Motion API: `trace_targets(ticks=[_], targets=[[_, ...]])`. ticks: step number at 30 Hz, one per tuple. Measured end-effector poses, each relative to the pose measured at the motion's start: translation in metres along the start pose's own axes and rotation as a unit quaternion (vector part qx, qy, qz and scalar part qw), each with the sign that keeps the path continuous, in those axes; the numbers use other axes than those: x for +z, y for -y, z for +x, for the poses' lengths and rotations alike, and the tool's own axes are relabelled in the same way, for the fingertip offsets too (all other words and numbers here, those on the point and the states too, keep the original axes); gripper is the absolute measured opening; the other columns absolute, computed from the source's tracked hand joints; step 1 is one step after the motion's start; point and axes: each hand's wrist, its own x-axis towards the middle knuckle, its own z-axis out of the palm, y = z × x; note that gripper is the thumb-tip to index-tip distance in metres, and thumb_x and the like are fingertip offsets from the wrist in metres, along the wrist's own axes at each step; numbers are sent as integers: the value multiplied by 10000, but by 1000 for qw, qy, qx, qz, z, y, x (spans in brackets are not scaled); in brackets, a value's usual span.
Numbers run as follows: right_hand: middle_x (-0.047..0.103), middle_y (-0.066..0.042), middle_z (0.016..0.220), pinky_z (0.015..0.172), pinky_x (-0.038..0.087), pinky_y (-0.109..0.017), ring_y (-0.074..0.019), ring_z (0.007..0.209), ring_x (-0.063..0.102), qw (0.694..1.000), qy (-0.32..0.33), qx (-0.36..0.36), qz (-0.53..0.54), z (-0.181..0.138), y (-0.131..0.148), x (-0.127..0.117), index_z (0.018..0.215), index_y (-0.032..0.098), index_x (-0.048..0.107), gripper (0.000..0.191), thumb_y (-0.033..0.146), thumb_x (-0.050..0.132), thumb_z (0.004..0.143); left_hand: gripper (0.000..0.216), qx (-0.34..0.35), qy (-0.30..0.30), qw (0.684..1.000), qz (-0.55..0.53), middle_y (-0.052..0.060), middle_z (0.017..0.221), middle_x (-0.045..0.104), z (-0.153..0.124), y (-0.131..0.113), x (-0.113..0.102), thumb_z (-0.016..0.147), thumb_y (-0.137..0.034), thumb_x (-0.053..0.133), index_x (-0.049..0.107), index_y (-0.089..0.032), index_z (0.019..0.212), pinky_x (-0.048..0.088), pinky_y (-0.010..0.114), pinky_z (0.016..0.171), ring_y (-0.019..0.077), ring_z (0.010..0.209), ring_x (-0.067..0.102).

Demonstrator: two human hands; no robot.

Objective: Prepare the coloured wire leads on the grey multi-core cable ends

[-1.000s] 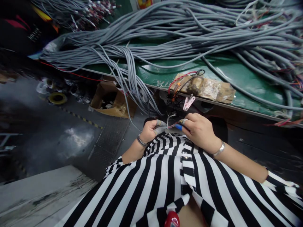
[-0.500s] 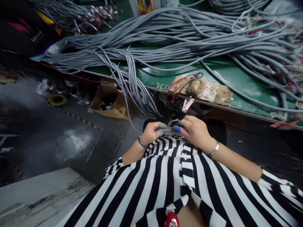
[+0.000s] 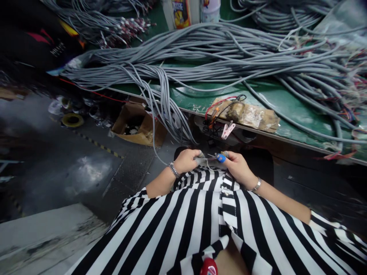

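Presently, a wire end (image 3: pixel 212 158) is being held between the left hand (image 3: pixel 185 161) and the right hand (image 3: pixel 240 169), just above a black-and-white striped garment (image 3: pixel 197 214). Slender dark strands are being exposed between the fingertips, and one pale strand is being shown curling below; finer detail is being obscured by blur. The left fingers are being pinched together on one side of the wire end; the right thumb, wrapped in blue, is being pressed toward the forefinger on the other. Yellow print is being displayed on a carton (image 3: pixel 181 14), its lettering being too blurred for reading. The green bench (image 3: pixel 186 98) is being largely covered by gray cables (image 3: pixel 200 63), several being draped over its front edge. A pink clip (image 3: pixel 228 130) is being supported at that edge, near taped cardboard (image 3: pixel 255 115). Below, an open box (image 3: pixel 123 131) is being supported by the gray floor (image 3: pixel 91 168).
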Motion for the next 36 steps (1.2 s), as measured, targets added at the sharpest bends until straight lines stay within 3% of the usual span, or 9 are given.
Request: trace_targets(ticks=[3, 7, 9, 11, 18, 29, 36], targets=[[539, -6, 614, 566, 389, -276, -136, 577, 468, 989, -47, -51, -128, 9, -4, -7, 640, 185, 555, 432, 581, 549, 812, 200, -5, 23, 994, -102, 5, 658, 672, -2, 3, 4, 731, -359, 696, 685, -160, 730, 446, 216, 614, 122, 609, 579], [505, -16, 642, 557, 322, -275, -143, 598, 455, 905, -91, -166, -380, 13, -3, -25, 610, 191, 510, 389, 471, 505, 880, 326, -30, 18, 962, -272, 15, 666, 647, -8, 8, 8, 724, -441, 719, 656, -122, 757, 461, 223, 610, 101, 588, 551], [498, -23, 652, 543, 291, -278, -145, 602, 447, 866, -108, -188, -450, 9, 1, -33, 599, 192, 492, 387, 439, 496, 897, 361, -49, -13, 948, -314, 1, 635, 618, -11, 9, 9, 715, -466, 730, 640, -118, 750, 443, 206, 577, 79, 553, 515], [497, -25, 658, 544, 285, -282, -147, 606, 443, 846, -121, -200, -478, 3, 5, -37, 602, 191, 488, 377, 418, 501, 902, 374, -63, -34, 941, -329, -19, 597, 580, -13, 7, 9, 719, -480, 727, 628, -119, 736, 415, 187, 541, 59, 519, 472], [497, -24, 669, 572, 316, -273, -148, 624, 451, 857, -76, -254, -441, -9, 21, -29, 632, 192, 518, 322, 355, 497, 909, 353, -26, -55, 959, -276, 7, 665, 632, -13, -3, 14, 737, -477, 714, 649, -130, 757, 456, 210, 595, 93, 603, 536], [480, -18, 647, 556, 305, -271, -143, 597, 431, 855, -60, -249, -451, -1, 12, -24, 612, 192, 512, 344, 370, 500, 906, 208, 1, -98, 994, -53, 25, 766, 703, -20, -13, 14, 843, -348, 601, 681, -157, 858, 470, 219, 649, 124, 668, 605], [488, -17, 665, 557, 311, -270, -141, 598, 435, 856, -53, -245, -453, -2, 10, -24, 626, 189, 514, 354, 388, 490, 918, 197, 4, -99, 995, -26, 27, 763, 707, -20, -16, 13, 851, -343, 586, 679, -169, 849, 471, 226, 660, 138, 681, 625]])
